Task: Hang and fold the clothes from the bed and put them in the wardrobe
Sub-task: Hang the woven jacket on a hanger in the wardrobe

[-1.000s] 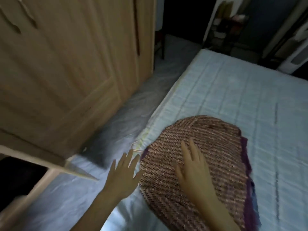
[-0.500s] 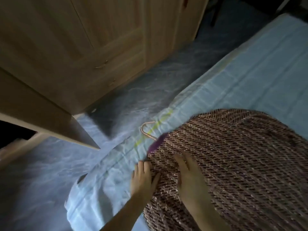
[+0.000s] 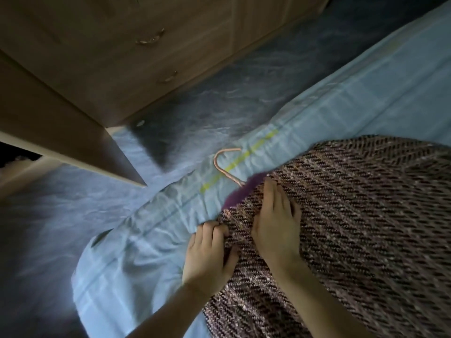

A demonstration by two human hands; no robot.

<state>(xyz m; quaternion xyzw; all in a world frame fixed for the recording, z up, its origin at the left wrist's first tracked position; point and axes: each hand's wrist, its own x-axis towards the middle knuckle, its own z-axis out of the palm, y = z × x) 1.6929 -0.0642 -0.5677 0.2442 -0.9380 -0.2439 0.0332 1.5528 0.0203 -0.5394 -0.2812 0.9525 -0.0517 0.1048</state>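
A brown woven garment (image 3: 353,215) lies spread on the light blue bed (image 3: 366,93), with a purple garment (image 3: 244,193) peeking out at its near-left edge. A pink hanger hook (image 3: 223,164) sticks out from under the purple cloth onto the sheet. My left hand (image 3: 210,252) curls its fingers around the brown garment's edge at the bed's side. My right hand (image 3: 275,220) lies flat on the woven cloth, fingers pointing toward the hanger.
The wooden wardrobe (image 3: 146,57) stands at the upper left, with drawer handles (image 3: 150,39) showing and an open door (image 3: 73,132) reaching toward the bed. A dark floor strip (image 3: 207,103) runs between wardrobe and bed.
The view has tipped down and closer to the bed's edge. My left hand moved from the sheet onto the garment's edge and closed on it. My right hand slid toward the hanger.
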